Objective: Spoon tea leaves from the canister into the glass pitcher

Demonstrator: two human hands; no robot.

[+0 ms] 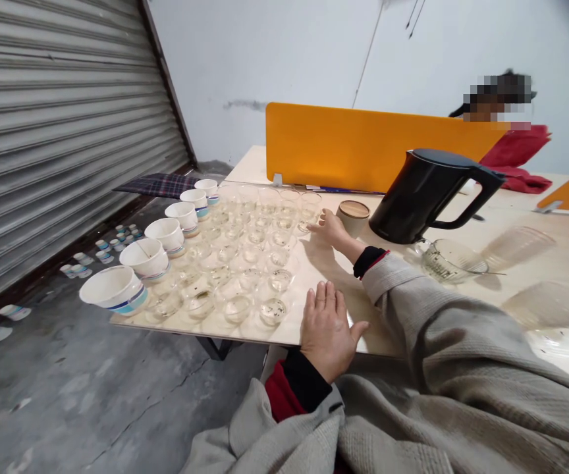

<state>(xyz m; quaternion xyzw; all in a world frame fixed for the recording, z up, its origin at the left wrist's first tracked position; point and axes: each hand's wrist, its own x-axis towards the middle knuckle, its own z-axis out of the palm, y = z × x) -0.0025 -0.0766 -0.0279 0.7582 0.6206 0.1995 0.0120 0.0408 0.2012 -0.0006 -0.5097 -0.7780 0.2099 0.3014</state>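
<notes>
My left hand (327, 327) lies flat and open on the near edge of the pale wooden table (328, 270), just right of a small glass cup holding tea leaves (272, 309). My right hand (330, 228) reaches across the table, fingers spread, next to the far glass cups (304, 212) and a round canister with a wooden lid (353, 215). Several rows of small clear glass cups (245, 257) cover the table's left part. A line of white paper bowls (146, 258) with coloured stripes runs along the left edge.
A black electric kettle (425, 194) stands right of my right arm, with a glass measuring jug (450, 260) and blurred glassware (551, 309) beyond. An orange divider panel (363, 145) crosses the table's back; a person sits behind it. Paper cups (111, 243) lie on the concrete floor by the metal shutter (57, 118).
</notes>
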